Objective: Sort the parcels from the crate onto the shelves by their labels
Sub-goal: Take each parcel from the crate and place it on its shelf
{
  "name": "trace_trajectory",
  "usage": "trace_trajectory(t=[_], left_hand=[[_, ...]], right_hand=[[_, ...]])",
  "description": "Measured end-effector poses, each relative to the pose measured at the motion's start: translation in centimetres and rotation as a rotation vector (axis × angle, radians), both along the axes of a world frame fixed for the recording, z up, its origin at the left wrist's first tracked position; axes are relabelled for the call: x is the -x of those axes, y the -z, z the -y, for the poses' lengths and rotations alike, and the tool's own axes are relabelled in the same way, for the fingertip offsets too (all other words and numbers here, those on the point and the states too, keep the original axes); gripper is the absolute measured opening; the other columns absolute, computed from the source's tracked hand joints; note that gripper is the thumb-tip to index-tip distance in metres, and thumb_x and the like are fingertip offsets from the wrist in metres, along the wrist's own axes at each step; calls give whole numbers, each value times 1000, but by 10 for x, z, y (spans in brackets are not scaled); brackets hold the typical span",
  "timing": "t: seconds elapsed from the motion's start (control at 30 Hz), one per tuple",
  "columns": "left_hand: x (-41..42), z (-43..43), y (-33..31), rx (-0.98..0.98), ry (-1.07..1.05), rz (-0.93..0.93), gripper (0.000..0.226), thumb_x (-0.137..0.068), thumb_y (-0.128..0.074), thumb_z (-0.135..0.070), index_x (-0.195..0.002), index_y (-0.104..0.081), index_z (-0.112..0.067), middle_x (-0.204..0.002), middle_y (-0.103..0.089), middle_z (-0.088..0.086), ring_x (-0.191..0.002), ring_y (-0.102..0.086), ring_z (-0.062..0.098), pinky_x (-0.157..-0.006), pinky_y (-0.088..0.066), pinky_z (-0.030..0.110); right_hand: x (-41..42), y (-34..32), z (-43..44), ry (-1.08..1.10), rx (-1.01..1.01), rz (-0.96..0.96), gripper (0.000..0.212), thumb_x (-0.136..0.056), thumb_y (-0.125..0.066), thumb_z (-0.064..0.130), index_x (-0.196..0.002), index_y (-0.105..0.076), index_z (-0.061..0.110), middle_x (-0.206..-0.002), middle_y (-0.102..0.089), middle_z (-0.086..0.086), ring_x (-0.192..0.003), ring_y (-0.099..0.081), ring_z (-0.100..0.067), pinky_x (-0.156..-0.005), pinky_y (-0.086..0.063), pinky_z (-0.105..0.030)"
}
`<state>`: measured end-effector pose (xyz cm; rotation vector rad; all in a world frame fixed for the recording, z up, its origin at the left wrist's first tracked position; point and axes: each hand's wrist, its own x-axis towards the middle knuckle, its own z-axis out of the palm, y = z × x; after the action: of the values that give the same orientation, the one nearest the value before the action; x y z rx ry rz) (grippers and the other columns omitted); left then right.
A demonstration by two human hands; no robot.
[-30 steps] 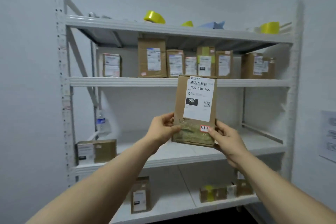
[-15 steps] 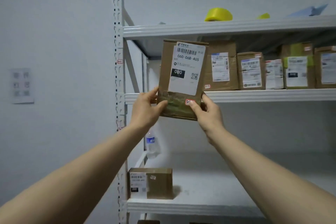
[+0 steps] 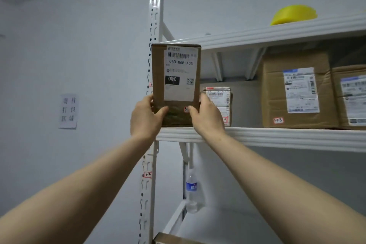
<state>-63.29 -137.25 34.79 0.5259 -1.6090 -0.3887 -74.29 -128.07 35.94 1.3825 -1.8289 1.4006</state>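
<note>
Two bare forearms reach up from the bottom edge, which cuts them off at the elbows. Far left, a paper notice (image 3: 68, 111) is stuck to the matt grey wall, its handwritten characters soft. The white perforated steel upright (image 3: 153, 16) carries small red-bordered tags too blurred for me to read.

The left hand (image 3: 145, 119) grips the parcel (image 3: 175, 85) at its lower left edge, thumb across the front and fingers hidden behind. The parcel is a flat brown cardboard box, held upright at the left end of the shelf (image 3: 277, 137). Its bottom edge is level with the ribbed front lip, and I cannot tell whether it rests there. Its white label reads 060-06B-A05. The right hand (image 3: 206, 119) clamps the lower right edge and half covers a red tag.

Behind that hand a smaller taped parcel (image 3: 221, 101) is partly hidden. Below, I see a clear water bottle (image 3: 191, 190), blurred. Further right stands a creased carton (image 3: 297, 89) tagged 3-1-3. The frame cuts off the next carton (image 3: 352, 97). A yellow tape roll (image 3: 293, 15) shows only partly over the upper shelf board (image 3: 257, 35).
</note>
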Motion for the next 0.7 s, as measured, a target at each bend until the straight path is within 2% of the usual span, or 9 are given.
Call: trace_trajectory(t=[0.1,0.2,0.33,0.47,0.53,0.6,0.7], left_hand=[[13,23,-6,-16,-51,57,36,-88,-64,-27,-123,-57,-18,-114,-62,5,-102,-59,21,-94,-49,41],[25,43,-10,-20,-85,100,34,-88,-63,-28,-119,-59,-14,-112,-62,7,-101,-58,23,-93,-49,39],[35,63,-10,-30,-67,114,29,-89,-62,-27,-115,-59,-14,-110,-62,7,-101,-57,24,-89,-48,38],[37,72,-9,-41,-55,115,24,-89,-63,-25,-109,-59,-12,-101,-63,6,-92,-56,24,-76,-41,30],[39,77,-8,-36,-50,135,22,-89,-64,-26,-106,-59,-12,-98,-62,5,-89,-55,23,-75,-40,30],[41,82,-6,-16,-58,173,25,-87,-66,-27,-105,-58,-11,-100,-61,7,-91,-55,24,-75,-41,30],[42,84,-2,56,-75,221,44,-86,-67,-26,-124,-50,-14,-113,-55,11,-101,-51,25,-80,-38,29]], right_hand=[[8,-3,16,26,-81,-26,32,-99,-45,22,-129,-44,13,-126,-55,-8,-110,-56,-25,-81,-44,-30],[15,-5,28,108,-133,-74,34,-99,-41,22,-129,-43,8,-126,-47,-13,-106,-54,-28,-77,-40,-32],[15,-5,43,162,-159,-115,52,-97,-43,22,-143,-24,6,-131,-43,-18,-111,-51,-33,-79,-42,-36],[11,-3,52,189,-176,-165,63,-98,-42,23,-151,-9,11,-133,-43,-19,-115,-48,-32,-86,-43,-36],[11,0,56,217,-184,-211,58,-98,-42,22,-149,-16,14,-129,-44,-18,-116,-47,-34,-87,-43,-37],[12,4,59,256,-211,-266,44,-97,-44,23,-140,-35,15,-128,-44,-18,-119,-44,-35,-90,-42,-37],[13,12,62,329,-247,-328,32,-96,-48,25,-128,-47,16,-133,-39,-17,-124,-38,-34,-96,-39,-35]])
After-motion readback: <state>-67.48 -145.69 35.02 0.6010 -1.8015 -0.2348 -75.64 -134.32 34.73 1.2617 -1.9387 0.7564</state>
